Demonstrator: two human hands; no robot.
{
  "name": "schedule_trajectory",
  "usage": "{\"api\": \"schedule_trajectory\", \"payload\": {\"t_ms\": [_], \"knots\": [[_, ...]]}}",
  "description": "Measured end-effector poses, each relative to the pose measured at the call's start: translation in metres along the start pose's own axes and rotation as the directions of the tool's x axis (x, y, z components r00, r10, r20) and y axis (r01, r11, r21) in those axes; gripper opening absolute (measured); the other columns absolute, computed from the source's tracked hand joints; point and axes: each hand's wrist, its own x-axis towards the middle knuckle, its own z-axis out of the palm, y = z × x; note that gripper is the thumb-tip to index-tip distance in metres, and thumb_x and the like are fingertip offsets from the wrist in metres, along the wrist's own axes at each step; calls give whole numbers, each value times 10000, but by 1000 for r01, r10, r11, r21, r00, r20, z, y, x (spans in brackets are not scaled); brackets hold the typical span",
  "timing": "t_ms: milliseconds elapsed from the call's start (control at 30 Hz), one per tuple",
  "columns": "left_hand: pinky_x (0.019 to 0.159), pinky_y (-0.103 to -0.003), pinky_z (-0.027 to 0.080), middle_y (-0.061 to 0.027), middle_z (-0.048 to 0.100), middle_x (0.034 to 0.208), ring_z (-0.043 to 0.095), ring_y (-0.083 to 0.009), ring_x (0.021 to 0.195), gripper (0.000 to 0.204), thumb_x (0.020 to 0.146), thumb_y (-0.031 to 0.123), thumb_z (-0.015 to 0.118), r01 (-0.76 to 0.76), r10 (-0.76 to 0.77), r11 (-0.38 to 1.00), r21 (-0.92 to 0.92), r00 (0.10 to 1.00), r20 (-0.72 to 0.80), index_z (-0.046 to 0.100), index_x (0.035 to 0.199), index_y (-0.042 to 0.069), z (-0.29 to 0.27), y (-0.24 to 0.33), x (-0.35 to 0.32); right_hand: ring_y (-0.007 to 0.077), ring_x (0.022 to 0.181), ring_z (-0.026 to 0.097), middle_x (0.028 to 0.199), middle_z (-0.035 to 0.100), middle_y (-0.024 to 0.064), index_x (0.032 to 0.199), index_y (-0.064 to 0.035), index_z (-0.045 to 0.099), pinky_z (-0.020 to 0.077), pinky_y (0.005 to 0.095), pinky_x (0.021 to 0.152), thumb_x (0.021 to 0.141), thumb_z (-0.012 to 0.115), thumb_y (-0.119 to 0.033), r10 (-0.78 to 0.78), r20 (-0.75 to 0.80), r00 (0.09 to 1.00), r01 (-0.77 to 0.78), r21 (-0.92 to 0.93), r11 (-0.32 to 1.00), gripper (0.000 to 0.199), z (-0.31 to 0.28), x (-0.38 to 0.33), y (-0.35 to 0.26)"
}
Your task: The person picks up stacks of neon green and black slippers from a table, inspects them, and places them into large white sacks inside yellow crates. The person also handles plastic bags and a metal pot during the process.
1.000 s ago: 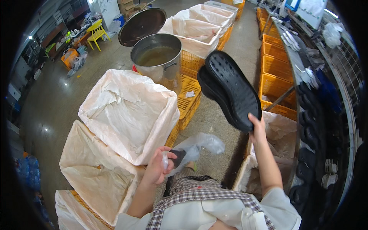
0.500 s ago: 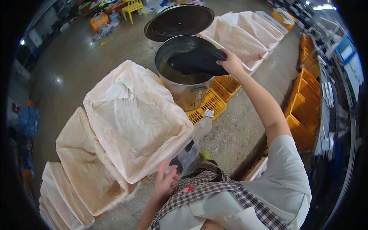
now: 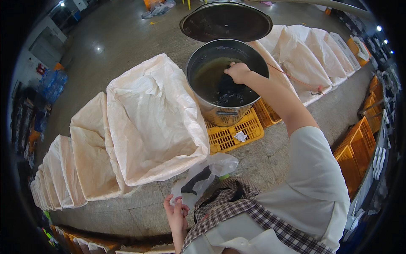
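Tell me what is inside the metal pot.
The metal pot holds murky brownish liquid and a black shoe sole that the right hand dips in. The liquid hides the pot's bottom.

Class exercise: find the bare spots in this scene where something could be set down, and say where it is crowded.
Bare floor lies at upper left, beyond the white sacks and left of the pot lid. A narrower strip runs between the yellow crate and the orange crates. The steel pot is crowded: the right hand dips a dark sole there.
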Motion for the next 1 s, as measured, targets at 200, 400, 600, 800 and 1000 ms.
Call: {"api": "schedule_trajectory", "payload": {"t_ms": [200, 400, 600, 800, 1000], "knots": [[416, -195, 320, -92, 536, 1017, 512, -118, 534, 331, 908, 123, 557, -16, 11, 999, -46, 994, -107, 380, 1189, 115, -3, -12, -15, 323, 1026, 588, 1153, 532, 185, 1148, -177, 612, 496, 377, 846, 793, 551, -68, -53, 21, 998, 53, -35, 998, 376, 15, 8, -4], [409, -188, 312, -83, 541, 1012, 509, -104, 537, 325, 906, 128, 564, -3, -1, 999, -49, 996, -92, 384, 1177, 118, -20, -20, -21, 323, 921, 613, 1113, 520, 184, 1198, -207, 562, 509, 393, 768, 750, 589, -43, -72, -112, 991, 64, -74, 995, 478, -27, -43, 23], [410, -176, 312, -64, 531, 1007, 502, -94, 536, 319, 904, 110, 561, -35, 34, 999, -26, 999, -31, 385, 1170, 103, -37, -27, -28, 342, 962, 592, 1226, 476, 176, 1256, -247, 495, 516, 392, 758, 664, 610, 15, -47, -469, 882, -45, -182, 982, 657, -72, -109, 59], [422, -177, 334, -70, 501, 1045, 517, -98, 545, 418, 894, 88, 556, -109, 107, 993, -43, 994, -37, 330, 1245, 114, -59, -28, -39, 341, 920, 602, 1233, 475, 158, 1285, -274, 458, 526, 410, 718, 683, 612, -17, 17, -548, 837, -123, -157, 980, 672, -62, -154, 54], [432, -199, 367, -109, 477, 1154, 538, -125, 551, 538, 919, 159, 554, -175, 173, 984, -22, 980, -96, 241, 1356, 142, -88, -23, -50, 335, 900, 617, 1223, 485, 148, 1290, -264, 462, 522, 428, 716, 683, 650, -61, 96, -661, 745, -170, -48, 984, 667, -47, -180, 36]]}}
